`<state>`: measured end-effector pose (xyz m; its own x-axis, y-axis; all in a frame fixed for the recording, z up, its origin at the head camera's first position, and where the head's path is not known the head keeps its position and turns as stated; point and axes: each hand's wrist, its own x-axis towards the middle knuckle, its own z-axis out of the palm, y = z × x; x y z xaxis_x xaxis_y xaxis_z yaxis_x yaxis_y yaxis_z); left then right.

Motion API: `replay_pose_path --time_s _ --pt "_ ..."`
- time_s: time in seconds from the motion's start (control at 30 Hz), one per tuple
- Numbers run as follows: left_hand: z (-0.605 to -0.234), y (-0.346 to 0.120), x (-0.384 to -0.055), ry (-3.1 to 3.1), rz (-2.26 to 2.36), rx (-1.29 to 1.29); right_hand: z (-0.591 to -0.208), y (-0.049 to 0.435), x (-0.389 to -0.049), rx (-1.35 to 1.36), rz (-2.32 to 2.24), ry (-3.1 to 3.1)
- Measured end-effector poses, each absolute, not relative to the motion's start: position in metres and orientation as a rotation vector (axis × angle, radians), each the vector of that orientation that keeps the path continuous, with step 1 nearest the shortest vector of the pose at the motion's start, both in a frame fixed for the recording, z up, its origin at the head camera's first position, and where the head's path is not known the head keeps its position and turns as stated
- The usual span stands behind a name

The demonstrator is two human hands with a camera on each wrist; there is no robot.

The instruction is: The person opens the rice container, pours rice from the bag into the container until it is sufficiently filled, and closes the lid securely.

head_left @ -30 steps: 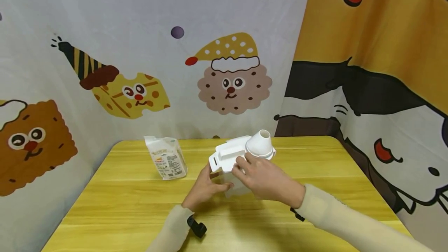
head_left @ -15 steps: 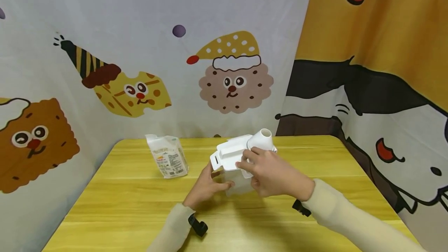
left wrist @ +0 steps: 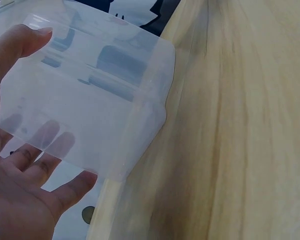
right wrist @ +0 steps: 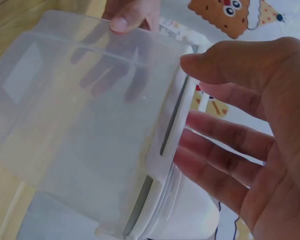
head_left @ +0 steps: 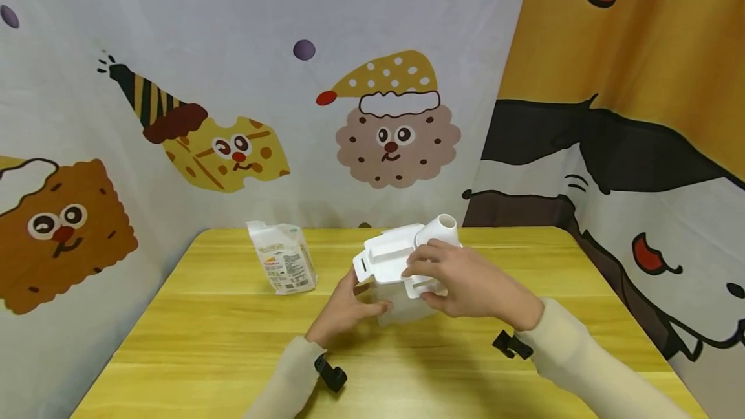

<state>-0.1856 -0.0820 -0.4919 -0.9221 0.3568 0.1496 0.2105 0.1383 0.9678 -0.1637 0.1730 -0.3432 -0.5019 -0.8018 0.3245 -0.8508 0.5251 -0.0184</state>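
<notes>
Over grained wood (head_left: 198,341), left grip (head_left: 343,312) clasps translucent box (head_left: 398,307), right grip (head_left: 474,280) pinches its flap (head_left: 414,288).

A translucent, boxy container (head_left: 410,311) sits lid-side up. On its top lies a white lid (head_left: 394,262); a white, hollow truncated cone (head_left: 440,230) rises at the container's far right, slotted flaps (head_left: 362,266) jutting left and nearside.

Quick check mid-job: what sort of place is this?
Probably an indoor tabletop corner screened off for recording, though the room beyond is hidden. Cartoon-printed curtains hang behind a wood-grain table, and a black device sits at each of the person's wrists.
</notes>
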Motion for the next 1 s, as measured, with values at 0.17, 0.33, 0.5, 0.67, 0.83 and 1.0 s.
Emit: replay_pose_path --time_s 0.17,0.33,0.5,0.67,0.83,1.0 --pt "-0.490 -0.082 -0.185 2.282 1.902 0.567 -0.342 0.178 -0.166 1.375 0.330 -2.469" --pt "-0.487 -0.081 -0.184 2.285 1.895 0.563 -0.340 0.186 -0.174 1.377 0.425 -2.354" --pt "-0.486 -0.081 -0.185 2.309 1.885 0.559 -0.337 0.196 -0.181 1.296 0.554 -2.305" --pt "-0.486 -0.080 -0.185 2.327 1.881 0.570 -0.339 0.204 -0.187 1.145 0.689 -2.329" --pt "-0.485 -0.080 -0.183 2.331 1.900 0.587 -0.345 0.208 -0.194 1.035 0.771 -2.354" --pt "-0.486 -0.081 -0.179 2.373 1.910 0.593 -0.351 0.213 -0.203 0.975 0.888 -2.430"
